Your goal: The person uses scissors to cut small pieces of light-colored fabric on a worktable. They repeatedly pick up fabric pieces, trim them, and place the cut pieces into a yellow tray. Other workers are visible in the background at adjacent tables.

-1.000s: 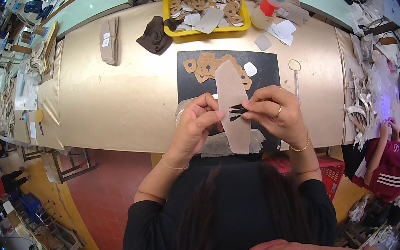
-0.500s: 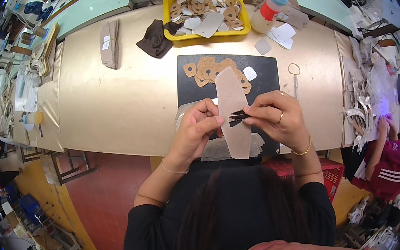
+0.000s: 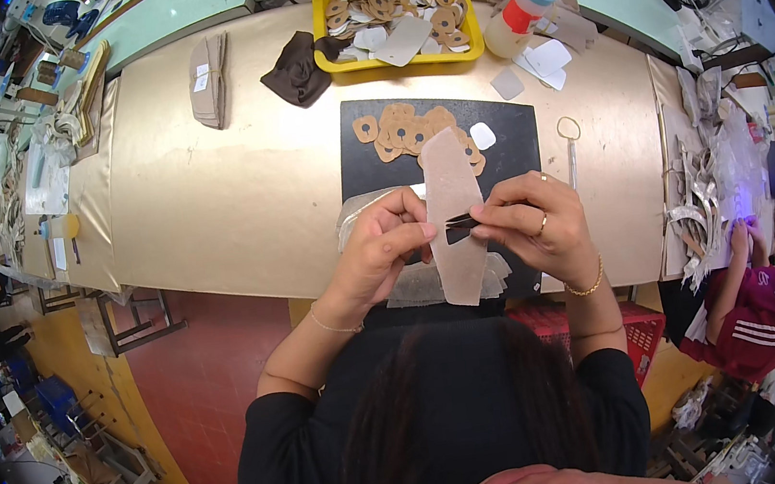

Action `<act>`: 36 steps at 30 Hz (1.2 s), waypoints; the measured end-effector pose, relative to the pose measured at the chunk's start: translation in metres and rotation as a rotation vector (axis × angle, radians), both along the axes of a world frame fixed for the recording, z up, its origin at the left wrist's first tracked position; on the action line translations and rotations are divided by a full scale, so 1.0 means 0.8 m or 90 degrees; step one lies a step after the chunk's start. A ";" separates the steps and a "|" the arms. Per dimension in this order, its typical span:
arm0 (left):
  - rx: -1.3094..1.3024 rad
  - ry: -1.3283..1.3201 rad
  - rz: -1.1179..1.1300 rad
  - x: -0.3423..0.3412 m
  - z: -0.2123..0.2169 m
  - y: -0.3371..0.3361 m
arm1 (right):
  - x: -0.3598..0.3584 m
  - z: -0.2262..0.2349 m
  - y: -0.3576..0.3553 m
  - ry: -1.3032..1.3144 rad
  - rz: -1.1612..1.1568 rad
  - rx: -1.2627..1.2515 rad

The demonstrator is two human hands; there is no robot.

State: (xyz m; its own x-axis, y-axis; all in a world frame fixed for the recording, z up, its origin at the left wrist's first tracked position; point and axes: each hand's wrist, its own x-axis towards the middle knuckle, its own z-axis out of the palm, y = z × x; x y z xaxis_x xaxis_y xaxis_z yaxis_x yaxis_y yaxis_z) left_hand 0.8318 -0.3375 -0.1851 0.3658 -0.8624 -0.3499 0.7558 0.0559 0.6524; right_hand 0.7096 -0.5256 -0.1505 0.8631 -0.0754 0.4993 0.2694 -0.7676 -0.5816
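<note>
Between both hands a long beige panel with tapered ends stands upright, like leather or fabric. My left hand is closed, pinching the panel's left edge between thumb and fingers. In my right hand is a pair of small black thread snips, their pointed blades lying over the panel's middle. Whether the blades touch the panel I cannot tell. Behind it, tan cut-outs with small dark holes lie heaped on a black mat, beside a white rounded piece. Thin greyish sheets lie partly beneath my hands.
A yellow tray of small pieces stands at the back, with a dark cloth and a banded beige stack to its left. Right of it is a bottle. A looped metal tool lies right of the mat. A co-worker is at far right.
Both hands hold nearly the same place. The snips' tips have shifted slightly at the panel, and their blades look closer together. The whole view has moved a little.
</note>
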 end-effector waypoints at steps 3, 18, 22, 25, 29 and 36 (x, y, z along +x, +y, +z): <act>0.002 -0.007 -0.015 0.002 0.001 0.001 | -0.001 0.001 -0.001 0.003 0.020 -0.001; 0.031 -0.085 -0.156 0.006 0.006 0.001 | -0.007 0.008 -0.031 0.076 0.174 0.154; 0.026 -0.057 -0.120 -0.001 0.007 -0.001 | -0.007 0.003 -0.022 0.051 0.129 0.072; 0.012 -0.045 -0.111 -0.002 0.004 -0.003 | -0.008 0.002 -0.019 0.042 0.129 0.046; 0.003 0.007 -0.181 0.007 -0.001 -0.002 | -0.008 0.004 -0.019 0.052 0.142 0.038; 0.011 0.102 -0.253 -0.001 -0.003 0.001 | -0.012 0.009 -0.022 0.079 0.214 0.085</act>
